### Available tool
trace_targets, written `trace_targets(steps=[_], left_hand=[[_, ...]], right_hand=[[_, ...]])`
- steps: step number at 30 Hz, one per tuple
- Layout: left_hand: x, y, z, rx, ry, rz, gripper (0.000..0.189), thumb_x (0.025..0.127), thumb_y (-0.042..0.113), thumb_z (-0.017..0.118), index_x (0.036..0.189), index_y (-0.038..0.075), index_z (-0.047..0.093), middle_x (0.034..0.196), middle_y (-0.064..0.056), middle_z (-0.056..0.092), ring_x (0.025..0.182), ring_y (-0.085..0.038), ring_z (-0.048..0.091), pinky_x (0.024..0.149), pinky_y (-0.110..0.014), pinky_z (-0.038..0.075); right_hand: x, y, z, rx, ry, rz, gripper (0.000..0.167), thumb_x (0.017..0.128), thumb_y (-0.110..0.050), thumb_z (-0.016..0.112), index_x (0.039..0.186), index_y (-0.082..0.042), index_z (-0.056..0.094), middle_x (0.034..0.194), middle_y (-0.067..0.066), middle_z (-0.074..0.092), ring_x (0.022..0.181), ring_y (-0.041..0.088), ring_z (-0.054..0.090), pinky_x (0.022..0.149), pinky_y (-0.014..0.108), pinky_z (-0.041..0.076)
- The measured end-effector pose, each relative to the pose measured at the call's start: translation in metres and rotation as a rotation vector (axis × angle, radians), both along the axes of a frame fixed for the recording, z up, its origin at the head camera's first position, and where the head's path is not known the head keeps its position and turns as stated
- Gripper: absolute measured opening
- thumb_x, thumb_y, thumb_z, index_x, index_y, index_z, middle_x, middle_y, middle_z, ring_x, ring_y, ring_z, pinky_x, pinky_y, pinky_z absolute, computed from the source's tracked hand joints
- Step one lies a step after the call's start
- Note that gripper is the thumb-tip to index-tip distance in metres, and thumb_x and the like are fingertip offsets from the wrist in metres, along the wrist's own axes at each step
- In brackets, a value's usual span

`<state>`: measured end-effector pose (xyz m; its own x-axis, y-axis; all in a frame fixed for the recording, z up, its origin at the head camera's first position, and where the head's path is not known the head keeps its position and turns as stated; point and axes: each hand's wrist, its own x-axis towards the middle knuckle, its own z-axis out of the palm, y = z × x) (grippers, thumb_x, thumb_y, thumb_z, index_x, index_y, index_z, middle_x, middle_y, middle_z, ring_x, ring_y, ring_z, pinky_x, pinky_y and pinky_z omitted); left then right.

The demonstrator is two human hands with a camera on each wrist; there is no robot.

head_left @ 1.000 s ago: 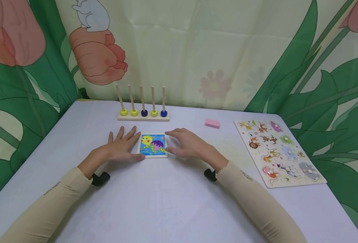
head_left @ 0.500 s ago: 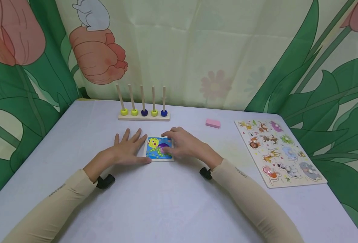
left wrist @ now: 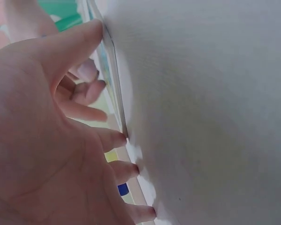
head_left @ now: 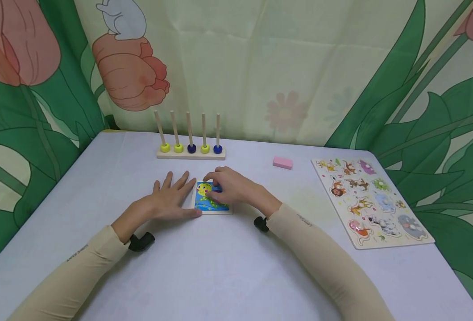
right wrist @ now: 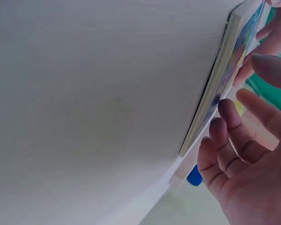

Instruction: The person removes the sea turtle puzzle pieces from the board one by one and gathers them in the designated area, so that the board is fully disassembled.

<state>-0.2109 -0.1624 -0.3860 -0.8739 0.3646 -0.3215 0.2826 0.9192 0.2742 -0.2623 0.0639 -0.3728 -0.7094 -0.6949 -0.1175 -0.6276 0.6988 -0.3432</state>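
A small square board [head_left: 203,206] with a yellow and purple turtle on blue and a pale border lies flat on the table. My left hand [head_left: 166,200] spreads flat along its left side, with thumb and index tip at its left corners. That thumb [left wrist: 79,44] rests against the board's edge [left wrist: 118,86] in the left wrist view. My right hand [head_left: 234,185] is over the board's right part, covering much of the turtle. In the right wrist view, its loosely bent fingers [right wrist: 234,140] hold nothing and stay beside the board's picture face [right wrist: 234,65].
Behind the board stands a wooden peg rack [head_left: 191,155] with upright pegs, each bearing a yellow or dark blue bead. A pink block [head_left: 282,162] lies to its right. An animal knob puzzle [head_left: 371,205] occupies the table's right side. A printed curtain [head_left: 228,67] hangs behind.
The board and my left hand have shifted right and slightly nearer. My right hand has moved left from the board's right edge to over its picture.
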Motion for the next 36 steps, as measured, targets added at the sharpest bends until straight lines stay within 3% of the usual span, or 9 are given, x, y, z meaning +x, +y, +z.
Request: trace_targets(steps=[9, 20, 36], left_hand=[[0.001, -0.001, -0.001, -0.013, -0.009, 0.018, 0.108, 0.093, 0.080, 0.054, 0.172, 0.017, 0.016, 0.180, -0.017, 0.000, 0.160, -0.063, -0.005, 0.111, -0.094, 0.002], [0.001, 0.000, 0.000, -0.027, -0.020, 0.024, 0.109, 0.092, 0.080, 0.055, 0.172, 0.018, 0.013, 0.181, -0.016, 0.000, 0.161, -0.062, -0.005, 0.112, -0.093, 0.002], [0.002, -0.001, -0.001, -0.026, -0.018, 0.020, 0.109, 0.093, 0.081, 0.052, 0.172, 0.019, 0.013, 0.181, -0.014, -0.002, 0.162, -0.059, -0.006, 0.113, -0.092, 0.000]], right_hand=[[-0.008, -0.012, -0.004, 0.008, 0.000, 0.038, 0.045, 0.103, -0.036, 0.066, 0.145, -0.020, 0.065, 0.118, 0.007, 0.066, 0.101, 0.018, 0.060, 0.093, 0.034, 0.056], [-0.013, -0.017, -0.004, 0.014, -0.013, 0.064, 0.041, 0.105, -0.032, 0.064, 0.145, -0.021, 0.064, 0.126, 0.010, 0.065, 0.110, 0.021, 0.062, 0.103, 0.040, 0.056], [-0.018, -0.017, -0.005, 0.034, -0.073, 0.053, 0.037, 0.105, -0.032, 0.063, 0.141, -0.023, 0.062, 0.127, 0.009, 0.063, 0.110, 0.022, 0.061, 0.104, 0.042, 0.056]])
